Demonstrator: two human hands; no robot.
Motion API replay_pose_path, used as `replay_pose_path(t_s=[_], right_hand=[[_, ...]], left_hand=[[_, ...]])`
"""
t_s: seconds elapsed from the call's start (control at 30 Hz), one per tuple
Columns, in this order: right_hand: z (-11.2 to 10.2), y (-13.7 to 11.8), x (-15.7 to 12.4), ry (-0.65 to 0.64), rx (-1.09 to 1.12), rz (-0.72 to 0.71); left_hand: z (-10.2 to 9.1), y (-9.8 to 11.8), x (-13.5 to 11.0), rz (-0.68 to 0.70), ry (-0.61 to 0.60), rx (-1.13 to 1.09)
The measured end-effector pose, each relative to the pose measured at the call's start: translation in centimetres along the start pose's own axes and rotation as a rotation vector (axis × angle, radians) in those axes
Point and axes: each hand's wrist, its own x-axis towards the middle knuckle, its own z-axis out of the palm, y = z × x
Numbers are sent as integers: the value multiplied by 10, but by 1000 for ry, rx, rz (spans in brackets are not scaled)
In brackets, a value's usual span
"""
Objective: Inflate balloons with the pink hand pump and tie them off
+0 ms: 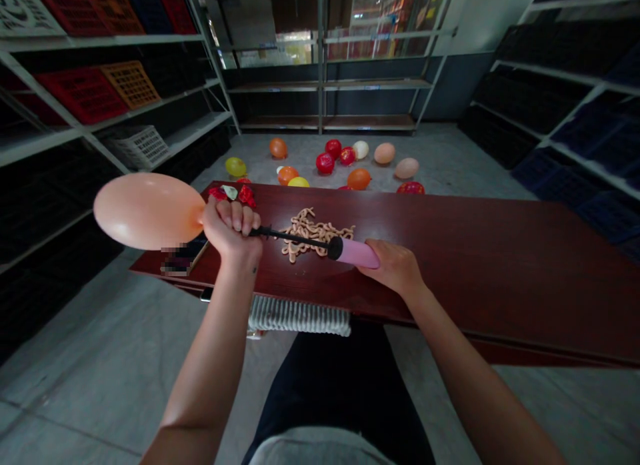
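My left hand [231, 225] is closed around the neck of an inflated peach balloon [149, 210] and the near end of a hand balloon pump. The balloon points out to the left, rounded and pale. From my left fist the pump's black rod [300, 239] runs right into its pink barrel [358, 252], with a good length of rod exposed. My right hand [394, 268] wraps the far end of that barrel. Behind the rod, a heap of limp beige pieces [320, 231], apparently uninflated balloons, lies on the dark red table [475, 251]. My fingers hide the balloon's mouth.
Red crinkled pieces [247, 195] lie at the table's back left, near a dark, partly blurred flat object [183, 255]. A grey ribbed cloth [300, 315] hangs at the front edge. Inflated balloons [359, 179] dot the floor behind. Shelves with crates [83, 95] stand around.
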Motion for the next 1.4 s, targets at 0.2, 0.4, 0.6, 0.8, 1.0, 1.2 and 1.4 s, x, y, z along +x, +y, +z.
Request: replay_pose_path(t_s=[0.2, 0.4, 0.6, 0.8, 1.0, 1.2, 1.4], right_hand=[[3, 10, -3, 45, 1, 142], [4, 12, -4, 46, 15, 218], [3, 10, -2, 49, 12, 240], [4, 11, -2, 43, 4, 285], [4, 7, 0, 15, 22, 259], [4, 2, 2, 4, -2, 201], [0, 0, 2, -15, -22, 152]], left_hand=[[29, -14, -7, 81, -60, 27], [49, -44, -8, 5, -39, 16], [65, -95, -32, -56, -116, 6], [66, -131, -44, -102, -132, -1], [59, -123, -36, -151, -108, -33], [46, -106, -32, -174, -64, -34], [29, -79, -22, -135, -39, -36]])
